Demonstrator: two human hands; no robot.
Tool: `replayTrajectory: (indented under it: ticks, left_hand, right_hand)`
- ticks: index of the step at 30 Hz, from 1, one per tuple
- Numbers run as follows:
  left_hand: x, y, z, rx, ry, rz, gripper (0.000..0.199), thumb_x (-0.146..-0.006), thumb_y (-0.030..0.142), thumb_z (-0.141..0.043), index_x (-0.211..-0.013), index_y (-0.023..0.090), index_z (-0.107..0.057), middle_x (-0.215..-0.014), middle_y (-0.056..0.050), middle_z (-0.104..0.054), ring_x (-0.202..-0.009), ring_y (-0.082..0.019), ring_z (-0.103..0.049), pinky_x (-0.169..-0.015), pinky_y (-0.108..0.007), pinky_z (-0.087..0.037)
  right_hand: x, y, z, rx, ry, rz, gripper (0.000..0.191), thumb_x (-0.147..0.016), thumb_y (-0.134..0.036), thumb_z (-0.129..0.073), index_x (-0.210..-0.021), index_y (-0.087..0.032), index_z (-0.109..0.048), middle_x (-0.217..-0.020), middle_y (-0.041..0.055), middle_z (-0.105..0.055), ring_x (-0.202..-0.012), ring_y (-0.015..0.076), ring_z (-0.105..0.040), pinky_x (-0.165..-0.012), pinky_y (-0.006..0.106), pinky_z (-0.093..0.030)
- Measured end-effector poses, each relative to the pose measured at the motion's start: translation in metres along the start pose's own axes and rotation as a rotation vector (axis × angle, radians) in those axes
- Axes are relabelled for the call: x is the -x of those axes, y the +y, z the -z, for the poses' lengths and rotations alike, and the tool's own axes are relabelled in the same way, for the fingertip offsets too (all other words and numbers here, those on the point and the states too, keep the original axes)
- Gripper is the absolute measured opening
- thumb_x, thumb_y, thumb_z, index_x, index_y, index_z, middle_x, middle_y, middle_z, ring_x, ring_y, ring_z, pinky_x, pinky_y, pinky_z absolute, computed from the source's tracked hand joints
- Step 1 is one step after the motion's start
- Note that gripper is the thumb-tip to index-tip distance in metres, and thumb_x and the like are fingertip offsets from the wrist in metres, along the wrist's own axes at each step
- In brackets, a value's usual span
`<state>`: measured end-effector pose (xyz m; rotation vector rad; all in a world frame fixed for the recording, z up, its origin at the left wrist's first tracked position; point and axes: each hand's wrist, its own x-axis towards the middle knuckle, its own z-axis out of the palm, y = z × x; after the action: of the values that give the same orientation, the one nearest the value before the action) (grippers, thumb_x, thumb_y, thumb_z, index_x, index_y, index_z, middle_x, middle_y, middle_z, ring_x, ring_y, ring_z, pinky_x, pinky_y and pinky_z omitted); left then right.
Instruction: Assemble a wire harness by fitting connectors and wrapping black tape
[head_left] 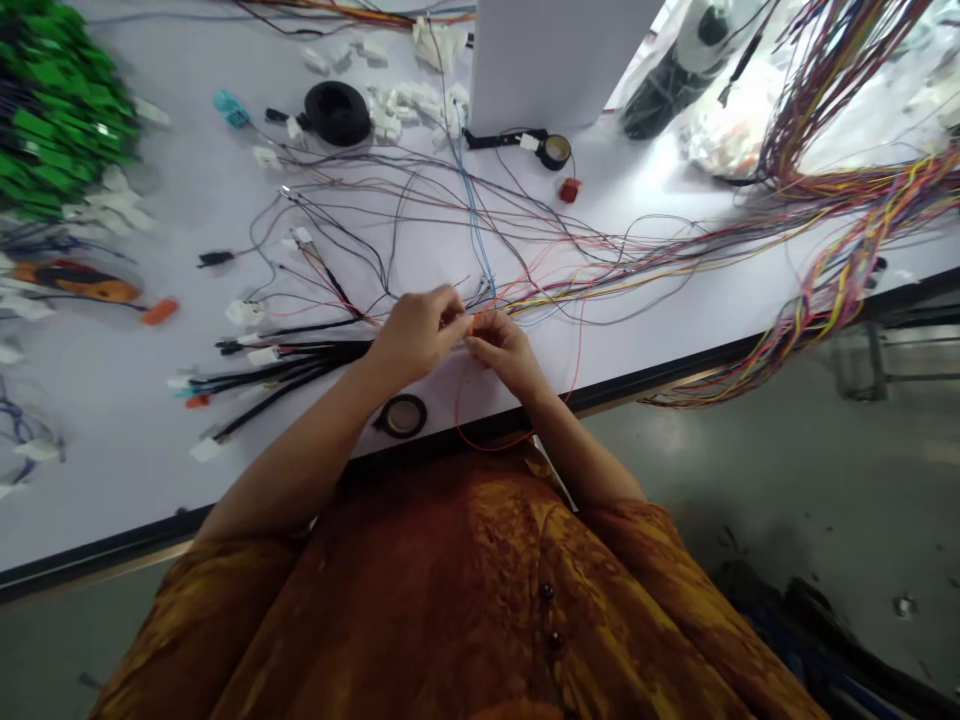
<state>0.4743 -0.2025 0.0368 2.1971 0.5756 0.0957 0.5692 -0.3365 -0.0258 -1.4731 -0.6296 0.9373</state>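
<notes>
While a bundle of smooth black sheathed cables (285,368) fans out with white tags (244,314) near the counter's (112,430) front edge, the left hand (416,335) and right hand (504,352) curl closed, pinching a thin orange wire (474,324) between them.

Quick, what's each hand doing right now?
Left hand: closed, pinching, but what it holds is too small to tell.
Right hand: closed, holding a thin red wire.
</notes>
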Motion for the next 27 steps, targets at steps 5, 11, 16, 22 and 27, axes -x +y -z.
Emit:
replayTrajectory:
  ticks: [5, 11, 16, 22, 27]
  left_hand:
    - [-0.042, -0.001, 0.000, 0.181, -0.065, -0.068, 0.029, -0.071, 0.027, -0.073, -0.098, 0.015, -0.072, -0.085, -0.004, -0.073, -0.074, -0.017, -0.066, -0.066, -0.026, -0.049]
    - [-0.035, -0.023, -0.002, 0.865, 0.045, 0.057, 0.011, -0.078, 0.022, -0.072, -0.078, 0.018, -0.062, -0.068, 0.003, -0.062, -0.045, -0.005, -0.048, -0.043, -0.017, -0.036]
    - [-0.023, -0.044, 0.008, 1.348, 0.254, 0.058, 0.017, -0.077, 0.016, -0.078, -0.080, 0.021, -0.062, -0.083, 0.003, -0.070, -0.062, -0.006, -0.065, -0.058, -0.016, -0.052]
    - [-0.021, -0.057, 0.004, 1.437, 0.317, 0.162, 0.013, -0.081, 0.020, -0.078, -0.079, 0.021, -0.065, -0.085, 0.001, -0.073, -0.074, -0.010, -0.071, -0.069, -0.019, -0.059]
    - [-0.021, -0.062, -0.002, 1.409, 0.348, 0.196, 0.013, -0.088, 0.031, -0.076, -0.086, 0.020, -0.070, -0.090, -0.001, -0.075, -0.077, -0.010, -0.073, -0.070, -0.019, -0.059]
  right_hand:
    - [-0.001, -0.006, -0.005, 0.341, 0.137, 0.183, 0.014, -0.079, -0.018, -0.058, -0.085, -0.023, -0.046, -0.071, -0.0050, -0.051, -0.064, 0.0110, -0.047, -0.063, 0.027, -0.037]
    - [0.006, -0.025, 0.065, 0.579, 0.030, 0.273, 0.013, -0.088, -0.025, -0.056, -0.095, -0.021, -0.065, -0.085, 0.0017, -0.067, -0.071, 0.0142, -0.056, -0.069, 0.029, -0.045]
    - [-0.025, -0.037, 0.169, 1.157, 0.350, 0.190, 0.030, -0.089, -0.015, -0.045, -0.099, -0.017, -0.073, -0.100, 0.0111, -0.070, -0.090, 0.0220, -0.062, -0.083, 0.036, -0.047]
    - [-0.062, -0.056, 0.222, 1.613, -0.029, -0.014, 0.031, -0.096, -0.021, -0.047, -0.102, -0.015, -0.077, -0.109, 0.0133, -0.071, -0.094, 0.0241, -0.063, -0.078, 0.033, -0.042]
    - [-0.073, -0.058, 0.226, 1.864, -0.249, 0.022, 0.027, -0.101, -0.023, -0.047, -0.100, -0.016, -0.073, -0.110, 0.0138, -0.070, -0.089, 0.0235, -0.063, -0.068, 0.032, -0.033]
